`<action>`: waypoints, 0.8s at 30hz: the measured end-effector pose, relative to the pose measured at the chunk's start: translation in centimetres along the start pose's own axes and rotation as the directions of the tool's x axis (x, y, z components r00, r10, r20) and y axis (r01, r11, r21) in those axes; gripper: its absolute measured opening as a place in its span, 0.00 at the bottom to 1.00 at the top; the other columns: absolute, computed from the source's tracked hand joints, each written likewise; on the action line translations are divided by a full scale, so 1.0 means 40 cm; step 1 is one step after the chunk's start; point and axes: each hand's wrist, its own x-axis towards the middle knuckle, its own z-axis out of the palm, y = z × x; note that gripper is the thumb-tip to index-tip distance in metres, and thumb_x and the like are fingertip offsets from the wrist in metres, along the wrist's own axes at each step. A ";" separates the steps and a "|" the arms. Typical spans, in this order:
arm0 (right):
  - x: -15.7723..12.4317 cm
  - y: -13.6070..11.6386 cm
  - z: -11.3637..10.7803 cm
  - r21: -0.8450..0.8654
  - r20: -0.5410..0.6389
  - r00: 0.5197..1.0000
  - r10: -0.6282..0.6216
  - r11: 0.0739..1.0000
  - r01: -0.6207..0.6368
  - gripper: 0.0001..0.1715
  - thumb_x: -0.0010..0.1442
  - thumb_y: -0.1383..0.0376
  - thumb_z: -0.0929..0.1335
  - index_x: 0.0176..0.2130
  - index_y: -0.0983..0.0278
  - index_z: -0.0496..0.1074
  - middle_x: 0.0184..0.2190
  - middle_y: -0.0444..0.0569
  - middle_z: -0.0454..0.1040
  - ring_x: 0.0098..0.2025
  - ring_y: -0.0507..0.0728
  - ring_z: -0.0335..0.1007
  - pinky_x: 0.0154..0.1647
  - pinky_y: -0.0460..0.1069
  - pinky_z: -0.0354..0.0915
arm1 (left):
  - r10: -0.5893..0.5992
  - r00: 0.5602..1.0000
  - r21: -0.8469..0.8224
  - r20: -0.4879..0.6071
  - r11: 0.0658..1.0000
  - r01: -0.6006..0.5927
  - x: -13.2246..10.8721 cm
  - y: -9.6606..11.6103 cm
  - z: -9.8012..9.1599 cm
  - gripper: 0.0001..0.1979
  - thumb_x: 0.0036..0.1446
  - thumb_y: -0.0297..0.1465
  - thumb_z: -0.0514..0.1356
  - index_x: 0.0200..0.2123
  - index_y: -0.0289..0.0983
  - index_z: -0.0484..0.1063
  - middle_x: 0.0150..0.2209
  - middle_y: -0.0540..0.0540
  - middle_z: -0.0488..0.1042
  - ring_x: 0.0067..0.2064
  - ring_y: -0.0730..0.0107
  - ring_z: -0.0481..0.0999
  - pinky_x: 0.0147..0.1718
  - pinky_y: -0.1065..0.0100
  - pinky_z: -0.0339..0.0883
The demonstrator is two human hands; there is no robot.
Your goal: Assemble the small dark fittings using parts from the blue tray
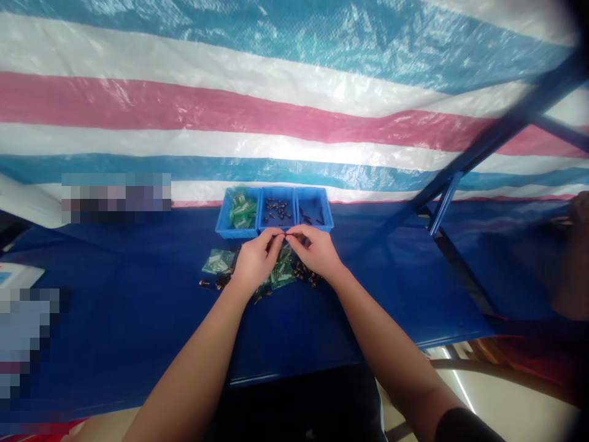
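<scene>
My left hand (258, 255) and my right hand (316, 248) meet fingertip to fingertip just in front of the blue bins. Both are closed in a pinch, and whatever sits between the fingertips is too small to make out. Beneath them lie green-tinted plastic bags (281, 275) with pale pieces inside. Small dark and brass-coloured metal parts (307, 274) are scattered around the bags. Another clear bag (218, 261) rests left of my left hand. Behind my hands, the left bin (223, 216) holds green bags, the middle bin (264, 222) brass-coloured parts, and the right bin (327, 212) dark slender pieces.
A blue table (138, 307) spreads under everything. Striped plastic sheeting (276, 104) hangs behind it. At the right a blue metal frame (442, 202) slants down to the tabletop. Part of another person's arm (573, 264) shows at the far right edge. Blurred patches cover areas on the left.
</scene>
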 end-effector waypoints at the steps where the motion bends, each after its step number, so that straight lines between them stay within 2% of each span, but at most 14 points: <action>1: 0.000 -0.001 -0.001 -0.004 0.004 1.000 -0.001 1.000 0.001 0.10 0.65 0.59 0.68 0.43 0.60 0.77 0.34 0.46 0.79 0.32 0.53 0.73 0.38 0.48 0.68 | 0.000 1.000 -0.001 -0.005 1.000 0.000 0.000 0.000 0.000 0.15 0.68 0.41 0.54 0.49 0.40 0.74 0.26 0.52 0.74 0.24 0.74 0.71 0.26 0.73 0.60; 8: 0.000 -0.004 -0.004 -0.015 0.010 1.000 -0.005 1.000 0.005 0.10 0.66 0.59 0.67 0.42 0.60 0.77 0.34 0.45 0.79 0.32 0.52 0.73 0.37 0.48 0.67 | 0.035 0.999 -0.015 -0.023 0.999 -0.035 0.001 0.001 0.001 0.13 0.67 0.39 0.56 0.48 0.40 0.75 0.24 0.54 0.70 0.23 0.76 0.67 0.26 0.73 0.60; 19: 0.001 -0.007 -0.002 0.016 0.009 1.000 0.015 1.000 -0.015 0.11 0.65 0.58 0.67 0.43 0.60 0.77 0.34 0.46 0.79 0.32 0.53 0.73 0.37 0.48 0.68 | -0.002 1.000 -0.002 0.012 1.000 0.002 -0.001 -0.003 0.006 0.15 0.68 0.41 0.54 0.48 0.40 0.75 0.31 0.49 0.78 0.28 0.71 0.74 0.29 0.71 0.63; 24: 0.000 -0.003 -0.003 0.011 0.017 1.000 0.021 1.000 -0.022 0.12 0.66 0.58 0.66 0.43 0.60 0.76 0.34 0.46 0.79 0.32 0.53 0.73 0.37 0.48 0.67 | -0.013 1.000 -0.006 -0.001 1.000 0.013 0.000 -0.001 0.007 0.15 0.68 0.41 0.55 0.49 0.41 0.74 0.26 0.52 0.74 0.25 0.73 0.70 0.27 0.72 0.60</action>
